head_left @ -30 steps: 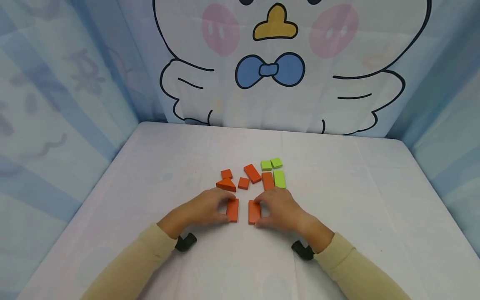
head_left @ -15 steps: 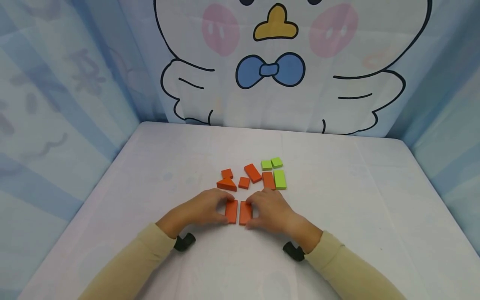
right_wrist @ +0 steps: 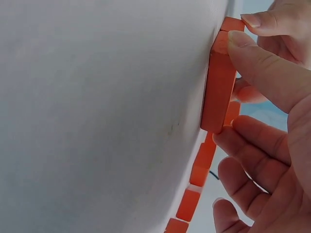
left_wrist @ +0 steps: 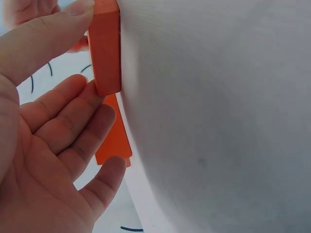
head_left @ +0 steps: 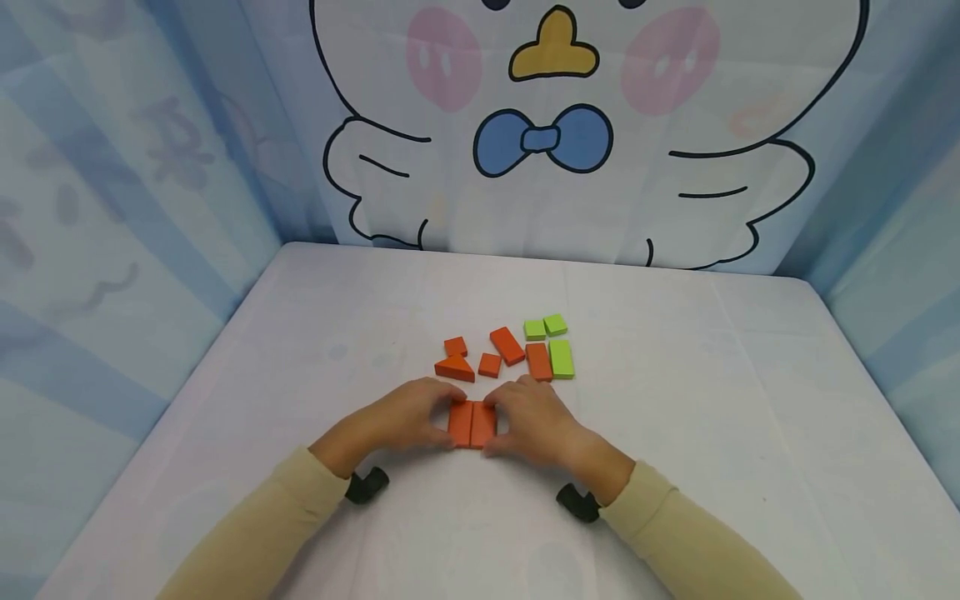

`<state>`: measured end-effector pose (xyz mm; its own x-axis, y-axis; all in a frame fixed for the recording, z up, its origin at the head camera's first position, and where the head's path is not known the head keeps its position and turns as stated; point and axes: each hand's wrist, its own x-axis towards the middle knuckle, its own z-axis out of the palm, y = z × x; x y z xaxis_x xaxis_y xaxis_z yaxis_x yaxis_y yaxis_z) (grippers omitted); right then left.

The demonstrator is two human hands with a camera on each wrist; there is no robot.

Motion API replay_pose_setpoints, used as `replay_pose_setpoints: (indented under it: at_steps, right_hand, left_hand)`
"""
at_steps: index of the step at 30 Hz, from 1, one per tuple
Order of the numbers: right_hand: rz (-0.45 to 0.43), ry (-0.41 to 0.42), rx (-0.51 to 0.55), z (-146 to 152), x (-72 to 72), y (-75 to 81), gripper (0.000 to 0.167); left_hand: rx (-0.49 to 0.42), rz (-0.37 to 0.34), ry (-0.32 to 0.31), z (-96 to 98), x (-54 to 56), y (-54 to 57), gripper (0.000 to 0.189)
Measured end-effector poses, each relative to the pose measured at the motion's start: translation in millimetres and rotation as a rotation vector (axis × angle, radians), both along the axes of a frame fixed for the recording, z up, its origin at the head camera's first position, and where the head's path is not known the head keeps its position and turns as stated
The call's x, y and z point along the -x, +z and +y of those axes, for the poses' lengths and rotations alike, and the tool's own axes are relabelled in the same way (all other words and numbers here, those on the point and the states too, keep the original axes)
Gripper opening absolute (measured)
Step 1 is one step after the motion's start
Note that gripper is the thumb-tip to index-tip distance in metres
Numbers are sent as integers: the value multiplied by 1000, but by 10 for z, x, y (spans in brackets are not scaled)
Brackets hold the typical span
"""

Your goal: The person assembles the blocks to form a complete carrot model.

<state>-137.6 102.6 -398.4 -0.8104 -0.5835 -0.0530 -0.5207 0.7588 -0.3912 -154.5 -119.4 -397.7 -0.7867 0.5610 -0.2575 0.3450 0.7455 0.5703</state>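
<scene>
Two orange rectangular blocks lie flat side by side on the white table, their long edges meeting with a thin seam between them. My left hand [head_left: 415,414] pinches the left block [head_left: 460,425] between thumb and fingers at its near and far ends. In the same way my right hand [head_left: 536,425] grips the right block [head_left: 483,426]. The left wrist view shows the left thumb on one end of the left block [left_wrist: 106,53] and fingertips at the other. In the right wrist view, thumb and fingertips span the right block [right_wrist: 219,87].
Beyond the hands lie an orange triangular block [head_left: 454,368], small orange squares [head_left: 490,365], and more orange rectangles [head_left: 507,346]. A green rectangle [head_left: 561,359] and two small green blocks [head_left: 535,330] sit to the right. A patterned curtain [head_left: 555,208] hangs behind the table [head_left: 675,375].
My right hand has slid its orange block leftward, closing the gap to the left block. The left hand has shifted only slightly, still holding its block.
</scene>
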Motion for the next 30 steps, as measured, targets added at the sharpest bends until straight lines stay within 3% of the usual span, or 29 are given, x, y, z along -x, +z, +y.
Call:
replay_pose_setpoints:
  at_steps: [8, 14, 18, 23, 30]
  right_hand:
    - [-12, 15, 17, -119, 14, 8, 55]
    - [-68, 2, -4, -34, 53, 24, 71]
    - [-88, -91, 14, 215, 180, 103, 68]
    - [-46, -184, 1, 503, 384, 159, 58]
    - [-72, -214, -56, 660, 594, 100, 59]
  left_hand:
    - [-5, 6, 13, -110, -26, 12, 58]
    - [-43, 9, 6, -162, -47, 5, 60]
    - [-36, -2, 28, -158, -60, 5, 64]
    - [-18, -2, 48, -163, -69, 15, 66]
    - [-18, -15, 81, -176, -73, 18, 66]
